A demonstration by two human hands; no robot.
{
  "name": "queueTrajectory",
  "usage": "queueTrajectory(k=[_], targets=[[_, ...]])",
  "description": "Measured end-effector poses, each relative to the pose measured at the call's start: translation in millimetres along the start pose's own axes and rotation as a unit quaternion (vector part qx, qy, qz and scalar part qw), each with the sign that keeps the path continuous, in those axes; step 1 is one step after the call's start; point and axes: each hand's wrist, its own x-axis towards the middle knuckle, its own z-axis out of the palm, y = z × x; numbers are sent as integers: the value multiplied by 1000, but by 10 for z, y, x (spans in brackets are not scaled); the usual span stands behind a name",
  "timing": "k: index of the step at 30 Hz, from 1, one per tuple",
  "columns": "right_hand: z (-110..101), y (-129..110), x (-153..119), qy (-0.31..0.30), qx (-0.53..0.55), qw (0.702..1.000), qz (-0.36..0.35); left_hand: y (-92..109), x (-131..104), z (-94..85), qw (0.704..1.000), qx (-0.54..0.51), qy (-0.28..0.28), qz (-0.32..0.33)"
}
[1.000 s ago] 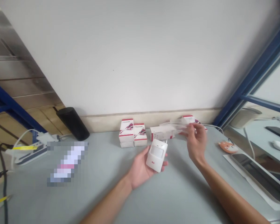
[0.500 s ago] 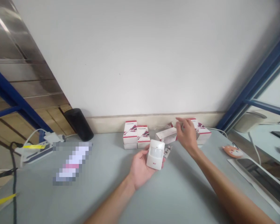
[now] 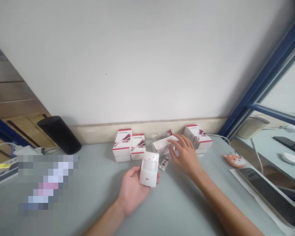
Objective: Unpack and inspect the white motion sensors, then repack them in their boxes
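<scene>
My left hand (image 3: 131, 190) is closed around a white motion sensor (image 3: 148, 170), its front turned up toward me. My right hand (image 3: 185, 155), fingers apart and slightly bent, is over the right end of a white box (image 3: 163, 146) lying on its side. Its fingertips are close to the box; whether they touch it I cannot tell. Between the sensor and that hand lies a small pale piece with dark marks (image 3: 164, 163), too small to name.
White and red boxes stand by the wall, a left group (image 3: 123, 144) and a right group (image 3: 203, 137). A black cylinder (image 3: 60, 134) is at the left. An orange animal-faced case (image 3: 235, 160) and a dark-screened device (image 3: 267, 193) lie at the right.
The view has turned to the right. My right hand has come down from above the boxes at the back to the white box lying on its side. The sensor stays in my left hand.
</scene>
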Motion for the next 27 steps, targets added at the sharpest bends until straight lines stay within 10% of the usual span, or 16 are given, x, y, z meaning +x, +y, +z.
queueTrajectory(k=[12, 21, 27], targets=[[-104, -189, 15, -4, 164, 985, 44, -9, 24, -37, 998, -29, 48, 18], [-424, -528, 115, -221, 528, 756, 317, -17, -54, 37, 998, 40, 34, 47], [-426, -520, 117, -229, 538, 732, 350, -115, -67, -14, 997, 60, -41, 36]])
